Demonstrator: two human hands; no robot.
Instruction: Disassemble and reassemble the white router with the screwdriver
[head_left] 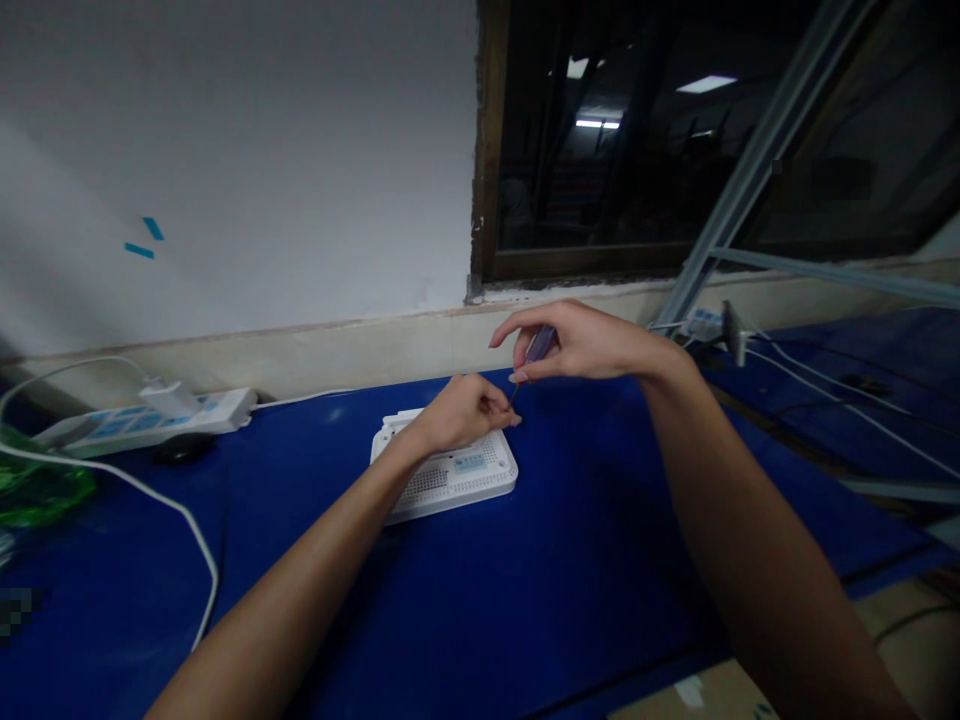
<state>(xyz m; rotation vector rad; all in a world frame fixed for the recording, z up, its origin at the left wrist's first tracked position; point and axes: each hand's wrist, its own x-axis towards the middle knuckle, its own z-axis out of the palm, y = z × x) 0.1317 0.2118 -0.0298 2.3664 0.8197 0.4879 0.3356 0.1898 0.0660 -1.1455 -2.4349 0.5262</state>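
A white plastic case (487,480) with perforated vents and a small pale label lies flat on the blue tabletop. My right hand (574,340) is raised beyond the case's right end, its fingers around the purple handle of a screwdriver (540,345). The thin shaft slants down to my left hand (469,410), which is over the far right part of the case. There, the left fingers are pinched together at the screwdriver's tip. Whatever is between them is too small to make out.
On the left, a white power strip (229,408) with a plugged-in charger (171,398) stands along the wall, its cable looping forward. Close by are a black object (184,447) and green plastic (49,485). A metal frame (750,170) crosses the window at right.
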